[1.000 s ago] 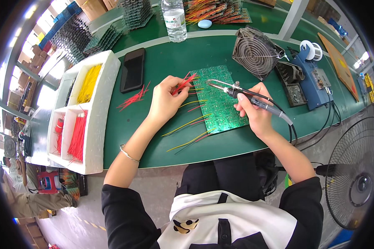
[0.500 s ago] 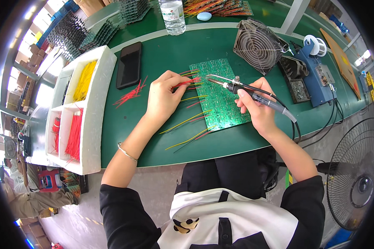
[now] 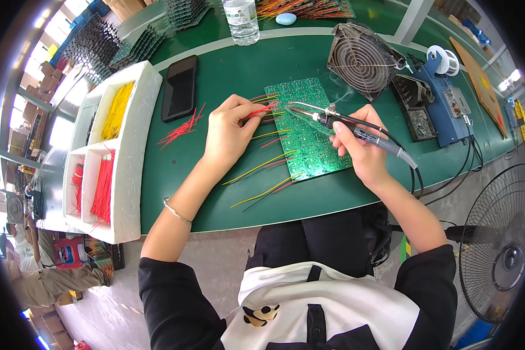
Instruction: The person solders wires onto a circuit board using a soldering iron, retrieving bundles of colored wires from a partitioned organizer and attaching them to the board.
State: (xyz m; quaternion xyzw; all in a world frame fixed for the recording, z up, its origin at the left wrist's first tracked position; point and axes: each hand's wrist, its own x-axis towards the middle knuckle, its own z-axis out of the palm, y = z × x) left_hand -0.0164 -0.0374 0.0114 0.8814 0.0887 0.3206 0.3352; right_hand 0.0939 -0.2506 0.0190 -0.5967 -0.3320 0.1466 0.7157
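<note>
On the green desk [image 3: 233,67], the board [image 3: 315,153] lies flat in front of the person, between the two hands. Its long side runs from near to far, and the far end leans a bit to the left.

The left hand [image 3: 226,131] is just beside the board's left edge. Its thumb and first finger pinch together and hold a few red wires [image 3: 267,109]. These wires point to the right, across the board's long side, with their ends at the left edge near the far end.

The right hand [image 3: 361,146] is over the right part of the board. Its fingers wrap around the iron [image 3: 364,136] like a pen. The iron points left and a little away, so its tip is close to the wire ends. I cannot tell if the tip touches the board. The left hand is nearer to that edge than the right hand.

More yellow wires [image 3: 255,168] and red ones stick out along the same edge. A loose red pile [image 3: 184,129] lies to the left of the left hand, near the phone [image 3: 179,87].
</note>
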